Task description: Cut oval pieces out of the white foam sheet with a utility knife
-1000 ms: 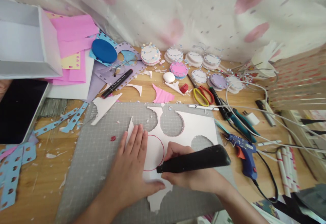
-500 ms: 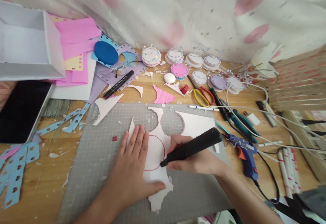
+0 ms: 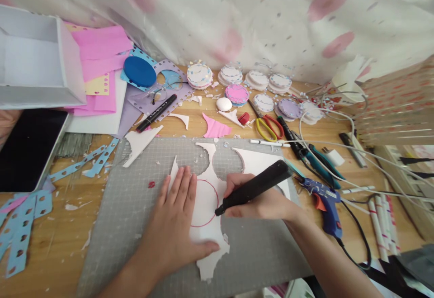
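Grey cutting mat (image 3: 135,225) at centre: left hand (image 3: 176,225) flat, fingers spread, pinning white sheet (image 3: 206,230) steady; right hand (image 3: 257,203) grips black cutter (image 3: 254,187), tip meeting pink circle (image 3: 203,203).

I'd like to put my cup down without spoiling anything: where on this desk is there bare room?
The cutting mat is bare left of the left hand, and again below the right hand. Bare wood lies left of the mat, with small scraps. The back, by the paper discs and scissors, is crowded; so is the right, by the glue gun and cables.
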`<state>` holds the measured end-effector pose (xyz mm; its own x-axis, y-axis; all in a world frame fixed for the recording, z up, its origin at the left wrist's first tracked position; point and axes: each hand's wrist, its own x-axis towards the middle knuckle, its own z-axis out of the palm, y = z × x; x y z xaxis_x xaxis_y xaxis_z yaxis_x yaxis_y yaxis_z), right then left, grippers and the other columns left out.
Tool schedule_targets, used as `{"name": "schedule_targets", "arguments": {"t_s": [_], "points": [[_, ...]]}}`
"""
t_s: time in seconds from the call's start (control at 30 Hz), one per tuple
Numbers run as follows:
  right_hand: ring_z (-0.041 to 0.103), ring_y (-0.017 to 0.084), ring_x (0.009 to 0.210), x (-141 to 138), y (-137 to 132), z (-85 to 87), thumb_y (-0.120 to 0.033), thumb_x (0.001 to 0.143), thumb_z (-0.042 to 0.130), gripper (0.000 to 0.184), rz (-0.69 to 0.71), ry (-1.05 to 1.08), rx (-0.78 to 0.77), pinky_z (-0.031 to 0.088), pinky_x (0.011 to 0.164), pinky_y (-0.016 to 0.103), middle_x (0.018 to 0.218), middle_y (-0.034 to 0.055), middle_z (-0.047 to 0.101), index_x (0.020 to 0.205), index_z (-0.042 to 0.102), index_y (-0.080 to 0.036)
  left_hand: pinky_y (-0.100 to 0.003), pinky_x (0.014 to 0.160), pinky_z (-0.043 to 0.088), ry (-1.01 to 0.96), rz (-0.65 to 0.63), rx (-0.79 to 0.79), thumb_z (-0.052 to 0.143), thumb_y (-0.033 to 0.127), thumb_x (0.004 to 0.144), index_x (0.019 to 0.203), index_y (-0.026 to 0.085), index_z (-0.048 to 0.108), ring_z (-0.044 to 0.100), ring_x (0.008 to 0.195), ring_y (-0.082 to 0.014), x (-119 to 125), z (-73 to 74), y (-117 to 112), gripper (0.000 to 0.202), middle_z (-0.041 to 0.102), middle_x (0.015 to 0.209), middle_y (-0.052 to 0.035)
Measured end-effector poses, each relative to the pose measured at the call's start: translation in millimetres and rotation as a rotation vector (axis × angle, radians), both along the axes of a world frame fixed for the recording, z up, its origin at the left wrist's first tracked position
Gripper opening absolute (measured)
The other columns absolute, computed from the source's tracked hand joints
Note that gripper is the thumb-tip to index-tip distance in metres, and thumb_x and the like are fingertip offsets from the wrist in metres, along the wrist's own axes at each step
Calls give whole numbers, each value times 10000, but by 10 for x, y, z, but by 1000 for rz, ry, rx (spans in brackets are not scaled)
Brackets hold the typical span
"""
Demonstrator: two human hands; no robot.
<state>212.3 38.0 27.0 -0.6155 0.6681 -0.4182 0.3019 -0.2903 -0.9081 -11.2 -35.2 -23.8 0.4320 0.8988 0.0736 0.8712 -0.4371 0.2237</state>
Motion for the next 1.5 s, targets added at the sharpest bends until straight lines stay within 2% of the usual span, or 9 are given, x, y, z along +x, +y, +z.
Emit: {"name": "schedule_targets", "arguments": {"t_s": [0.2,0.3,0.43,0.57,0.67,0.8,1.03,1.33,1.5], "points": [[548,104,596,34,62,-50,-214,708,766,177,-20,-5,36,418,514,199,694,-40,612,744,594,-192,-532,1184,70,18,5,-21,621,803,558,1513,12,160,112,1477,-382,-6,-20,-12,1323,121,1594,-260],[471,81,505,93,7,-107,-271,721,773,221,-120,-2,47,343,450,184,603,-61,553,714,567,-190,-540,1183,70,6,6,-21,617,805,573,1515,11,144,110,1476,-387,-6,-39,-21,1320,115,1593,-267],[370,70,425,122,-214,-164,-370,748,754,290,-393,33,121,254,405,196,504,-81,472,686,527,-200,-566,1175,106,-51,-3,-42,582,828,603,1521,32,116,116,1472,-399,-38,-1,-17,1301,111,1597,-262],[366,77,466,-4,-533,-180,-375,739,752,295,-522,45,192,259,437,207,539,-66,470,684,520,-201,-556,1149,222,-117,-29,-88,553,752,728,1527,47,39,56,1481,-391,-114,98,-6,1183,24,1610,-245],[388,90,508,-113,-726,-197,-380,747,726,297,-575,6,187,290,467,211,574,-52,477,680,500,-202,-571,1151,205,-97,-29,-52,583,736,717,1528,55,54,50,1479,-399,-144,98,-11,1184,39,1612,-238],[431,109,539,-196,-858,-250,-380,759,706,278,-535,5,207,337,498,224,609,-42,503,723,488,-211,-582,1164,140,-33,-10,1,627,782,608,1511,27,142,113,1470,-409,-115,5,-25,1273,152,1587,-269],[476,122,605,-306,-907,-330,-314,736,715,230,-409,-69,402,369,553,224,668,-37,548,753,508,-215,-554,1155,163,-5,-6,41,492,838,657,1481,-28,213,119,1469,-400,-84,-21,-15,1227,171,1571,-299],[444,109,567,-408,-862,-248,-315,758,678,225,-382,-91,326,356,517,211,641,-45,522,733,478,-214,-554,1154,167,-7,-1,2,564,760,627,1470,-30,243,128,1466,-404,-77,5,-12,1198,183,1570,-294],[425,98,524,-470,-942,-342,-293,712,695,256,-405,-163,343,310,496,221,601,-58,505,713,450,-217,-541,1165,134,19,-4,-14,655,634,567,1477,-23,235,109,1469,-408,-79,21,-20,1198,165,1574,-295]]}}
